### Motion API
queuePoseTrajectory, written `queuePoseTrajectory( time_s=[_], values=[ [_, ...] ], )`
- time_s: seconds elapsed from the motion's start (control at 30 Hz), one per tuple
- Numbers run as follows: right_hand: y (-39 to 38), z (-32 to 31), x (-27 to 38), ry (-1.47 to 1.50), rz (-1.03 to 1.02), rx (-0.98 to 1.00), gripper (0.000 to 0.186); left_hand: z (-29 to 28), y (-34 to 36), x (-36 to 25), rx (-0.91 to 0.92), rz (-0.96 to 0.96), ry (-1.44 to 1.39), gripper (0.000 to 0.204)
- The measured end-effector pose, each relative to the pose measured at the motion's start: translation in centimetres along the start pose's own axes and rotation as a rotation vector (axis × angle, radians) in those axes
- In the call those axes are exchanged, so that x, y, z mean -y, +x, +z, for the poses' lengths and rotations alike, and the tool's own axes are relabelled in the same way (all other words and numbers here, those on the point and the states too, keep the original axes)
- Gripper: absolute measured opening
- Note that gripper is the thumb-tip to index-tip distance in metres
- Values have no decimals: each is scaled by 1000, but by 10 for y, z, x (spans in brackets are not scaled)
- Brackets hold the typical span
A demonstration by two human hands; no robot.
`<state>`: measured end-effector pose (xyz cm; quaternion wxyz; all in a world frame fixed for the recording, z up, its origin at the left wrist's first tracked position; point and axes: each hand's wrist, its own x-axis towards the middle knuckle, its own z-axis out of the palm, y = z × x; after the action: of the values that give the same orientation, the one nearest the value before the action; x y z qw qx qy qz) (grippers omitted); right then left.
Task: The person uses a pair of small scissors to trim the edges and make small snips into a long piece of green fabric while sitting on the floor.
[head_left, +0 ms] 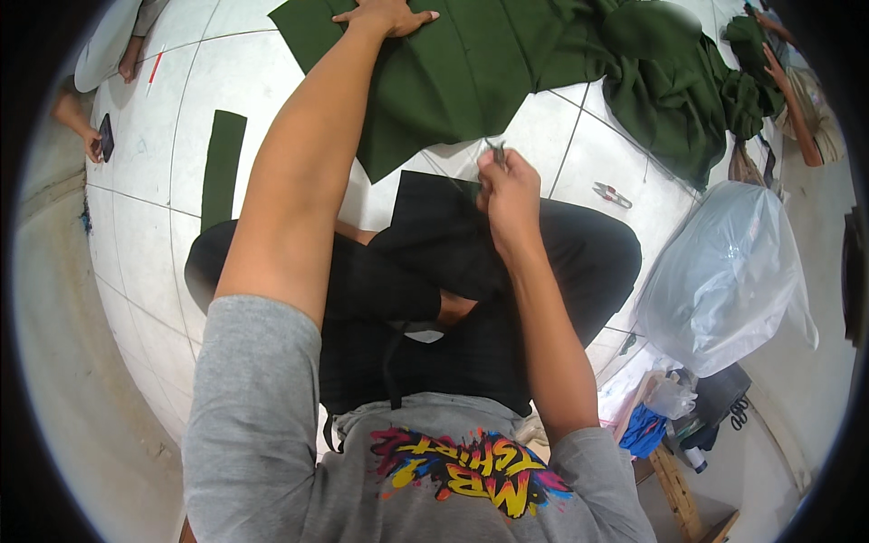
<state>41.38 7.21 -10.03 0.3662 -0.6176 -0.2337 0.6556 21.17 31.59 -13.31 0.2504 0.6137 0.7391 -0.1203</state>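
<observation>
A large piece of dark green cloth (pixel 480 54) is spread on the tiled floor ahead of me. My left hand (pixel 385 15) reaches across and lies on it with the fingers spread. Above my lap, my right hand (pixel 510 185) is closed around a small dark two-pronged tool (pixel 494 147); its tips poke out past the thumb, and the rest is hidden in the fist. The hand is just off the cloth's near edge. A dark piece of fabric (pixel 425 195) lies over my crossed legs below it.
Thread snips (pixel 613 195) lie on the floor at right, near a full clear plastic bag (pixel 724 281). A green strip (pixel 223 167) and a red pen-like stick (pixel 156 74) lie at left. One person's hand holds a phone (pixel 107 138); another person's hands (pixel 777 68) are at far right.
</observation>
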Motion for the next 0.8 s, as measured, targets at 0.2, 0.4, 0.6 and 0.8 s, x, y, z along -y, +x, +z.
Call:
queuePoseTrajectory(
  time_s=[0.2,0.4,0.6,0.8],
  values=[
    [-71,-31,-2,-108,-1,-10,17,-5,1,3,8,-4,6,89],
    [-160,-76,-1,-549,-142,-67,14,-4,7,8,7,11,0,89],
    [-164,-58,43,-1208,-276,-280,22,-1,6,4,-37,12,-51,86],
    [-148,-72,51,-1593,-456,-165,26,15,10,2,-27,18,-74,85]
  ],
)
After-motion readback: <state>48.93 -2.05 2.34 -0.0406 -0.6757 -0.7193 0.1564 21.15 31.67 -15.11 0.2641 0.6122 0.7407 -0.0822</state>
